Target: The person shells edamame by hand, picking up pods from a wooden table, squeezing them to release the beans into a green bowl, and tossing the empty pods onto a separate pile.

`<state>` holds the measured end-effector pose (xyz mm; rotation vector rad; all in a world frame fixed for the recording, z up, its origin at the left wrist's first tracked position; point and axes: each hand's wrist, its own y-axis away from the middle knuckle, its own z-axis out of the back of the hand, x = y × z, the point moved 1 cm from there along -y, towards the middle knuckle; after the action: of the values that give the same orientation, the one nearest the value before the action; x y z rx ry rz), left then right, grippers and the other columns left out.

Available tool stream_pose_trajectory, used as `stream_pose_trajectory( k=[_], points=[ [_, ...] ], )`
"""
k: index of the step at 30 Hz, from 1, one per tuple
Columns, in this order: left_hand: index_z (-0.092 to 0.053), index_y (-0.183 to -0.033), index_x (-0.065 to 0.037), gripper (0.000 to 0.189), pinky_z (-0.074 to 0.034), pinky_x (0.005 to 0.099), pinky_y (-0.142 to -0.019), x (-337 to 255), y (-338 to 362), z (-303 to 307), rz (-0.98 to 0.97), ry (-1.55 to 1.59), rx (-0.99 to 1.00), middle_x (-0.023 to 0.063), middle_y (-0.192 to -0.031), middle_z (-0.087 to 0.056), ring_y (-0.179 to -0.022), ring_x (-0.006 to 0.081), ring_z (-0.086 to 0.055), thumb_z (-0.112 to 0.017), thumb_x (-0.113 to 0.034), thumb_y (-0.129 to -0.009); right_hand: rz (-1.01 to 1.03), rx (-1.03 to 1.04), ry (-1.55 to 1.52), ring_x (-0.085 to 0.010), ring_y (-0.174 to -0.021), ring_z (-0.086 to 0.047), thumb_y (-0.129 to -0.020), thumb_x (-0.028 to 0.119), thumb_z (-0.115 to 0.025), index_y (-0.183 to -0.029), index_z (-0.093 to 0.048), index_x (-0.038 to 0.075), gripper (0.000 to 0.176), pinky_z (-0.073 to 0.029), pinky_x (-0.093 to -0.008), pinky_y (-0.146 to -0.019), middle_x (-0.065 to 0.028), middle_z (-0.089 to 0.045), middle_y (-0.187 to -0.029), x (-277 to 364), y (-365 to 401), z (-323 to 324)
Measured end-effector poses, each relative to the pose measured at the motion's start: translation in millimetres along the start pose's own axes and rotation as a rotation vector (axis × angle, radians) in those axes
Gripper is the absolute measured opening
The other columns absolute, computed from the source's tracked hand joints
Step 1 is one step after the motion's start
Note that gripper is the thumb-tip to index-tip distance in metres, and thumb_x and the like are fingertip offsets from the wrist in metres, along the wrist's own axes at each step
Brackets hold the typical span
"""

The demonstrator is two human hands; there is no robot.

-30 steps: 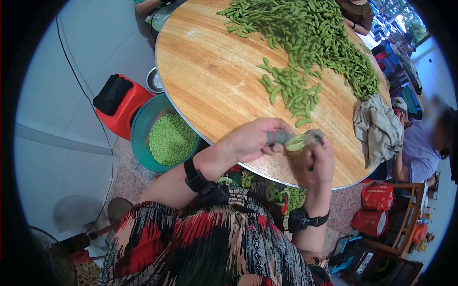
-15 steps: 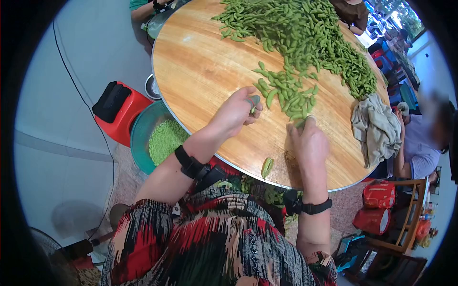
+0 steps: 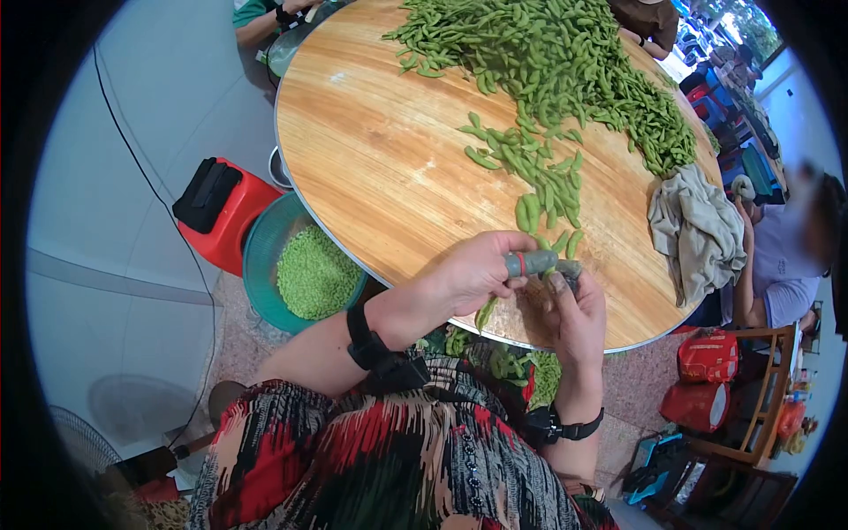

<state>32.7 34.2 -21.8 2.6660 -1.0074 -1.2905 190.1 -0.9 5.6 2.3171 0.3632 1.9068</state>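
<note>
Left hand [image 3: 477, 267] and right hand [image 3: 580, 315] pinching one small green bean pod [image 3: 548, 273], seemingly to steady it | loose green pods [image 3: 526, 212] just beyond both hands on round wooden worktop [image 3: 371, 159], likely for short reach | teal plastic basin [image 3: 258, 283] left of left hand

Seemingly a simple eatery or communal dining room — large round wooden table [image 3: 353, 159], red plastic stool [image 3: 250, 201], wooden chair [image 3: 768, 397], people [image 3: 782, 265] around, trees [image 3: 751, 25] outside.
</note>
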Motion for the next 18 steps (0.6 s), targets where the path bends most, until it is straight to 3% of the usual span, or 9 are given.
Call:
stream_pose_trajectory(
  k=[3, 5, 10, 15, 17, 18],
  points=[
    [-0.055, -0.093, -0.006, 0.009, -0.029, 0.0125, -0.044, 4, 2, -2, -0.113, 0.086, 0.037, 0.0006, -0.079, -0.058, -0.060, 0.0017, -0.047, -0.058, -0.007, -0.085, -0.024, 0.133, -0.047, -0.0038, -0.050, -0.036, -0.093, 0.016, -0.046, -0.091, -0.052, 0.002, 0.016, -0.027, -0.0190, -0.045, 0.0017, -0.048, -0.062, -2, 5, 1],
    [-0.060, -0.087, -0.005, 0.007, -0.033, 0.0165, -0.048, -2, 8, -10, -0.169, 0.014, -0.105, -0.0022, -0.071, -0.055, -0.057, 0.0023, -0.046, -0.061, -0.011, -0.084, -0.016, 0.209, -0.116, -0.0045, -0.050, -0.036, -0.094, 0.018, -0.043, -0.089, -0.052, 0.001, 0.019, -0.028, -0.0196, -0.045, 0.0009, -0.048, -0.063, -3, 8, 1],
    [-0.061, -0.082, -0.005, 0.008, -0.038, 0.0193, -0.054, 4, 12, -12, -0.265, -0.104, -0.189, -0.0019, -0.072, -0.057, -0.060, 0.0040, -0.049, -0.062, -0.013, -0.084, -0.114, 0.335, -0.176, -0.0051, -0.049, -0.035, -0.095, 0.017, -0.040, -0.087, -0.051, 0.001, 0.021, -0.029, -0.0197, -0.045, -0.0003, -0.048, -0.063, -5, 7, 3],
    [-0.058, -0.089, -0.004, 0.008, -0.040, 0.0177, -0.058, 2, 21, -15, -0.318, -0.312, -0.219, 0.0001, -0.081, -0.059, -0.069, 0.0053, -0.052, -0.060, -0.011, -0.085, -0.130, 0.243, -0.139, -0.0039, -0.048, -0.034, -0.094, 0.014, -0.040, -0.087, -0.050, 0.002, 0.017, -0.028, -0.0184, -0.043, -0.0003, -0.049, -0.064, -1, 11, -9],
    [-0.058, -0.090, -0.004, 0.010, -0.039, 0.0167, -0.059, 3, 22, -11, -0.161, 0.015, 0.048, -0.0006, -0.081, -0.059, -0.068, 0.0036, -0.051, -0.060, -0.013, -0.085, -0.143, 0.245, -0.136, -0.0036, -0.047, -0.033, -0.094, 0.013, -0.040, -0.087, -0.050, 0.002, 0.016, -0.028, -0.0181, -0.042, -0.0003, -0.049, -0.064, 3, 13, -13],
    [-0.058, -0.090, -0.004, 0.010, -0.039, 0.0167, -0.059, 3, 21, -6, -0.161, 0.018, 0.046, -0.0006, -0.081, -0.059, -0.068, 0.0036, -0.051, -0.060, -0.013, -0.085, -0.178, 0.239, -0.172, -0.0038, -0.047, -0.033, -0.094, 0.013, -0.041, -0.088, -0.050, 0.002, 0.015, -0.028, -0.0182, -0.042, -0.0002, -0.049, -0.064, 4, 13, -14]
  ],
)
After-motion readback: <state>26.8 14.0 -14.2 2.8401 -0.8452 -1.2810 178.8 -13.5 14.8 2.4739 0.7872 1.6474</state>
